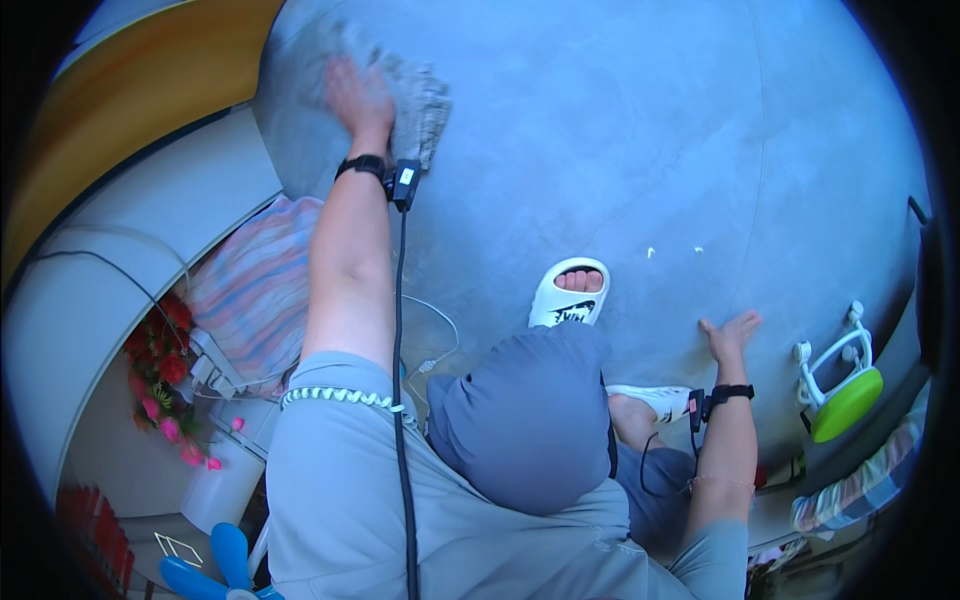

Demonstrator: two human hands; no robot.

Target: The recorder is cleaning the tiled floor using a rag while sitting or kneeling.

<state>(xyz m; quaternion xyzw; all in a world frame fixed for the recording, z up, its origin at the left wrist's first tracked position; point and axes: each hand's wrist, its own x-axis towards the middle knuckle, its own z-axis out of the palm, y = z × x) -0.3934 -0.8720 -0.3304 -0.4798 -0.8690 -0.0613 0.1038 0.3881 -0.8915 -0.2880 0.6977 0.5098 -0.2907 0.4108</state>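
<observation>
At the far left, my left hand (pixel 361 100) lies flat on a grey rag (pixel 422 110) spread on the floor. Its fingers are stretched out over the cloth, and their tips are smeared by motion. A black strap with a small box and a cable circles that wrist. On the right, my right hand (pixel 733 335) rests on the bare floor with its fingers apart, holding nothing. Between the two hands, a white slide sandal (pixel 570 292) is on one of my feet. The other foot wears a similar white sandal (pixel 655 402), close to my right hand.
Smooth grey floor (pixel 600 130) stretches ahead. A curved white panel (pixel 215 175) stands along the left, with striped cloth (pixel 262 290), red and pink flowers (pixel 172 370) and a blue fan (pixel 228 555) nearby. A small wheeled frame with a green seat (pixel 848 405) is at right.
</observation>
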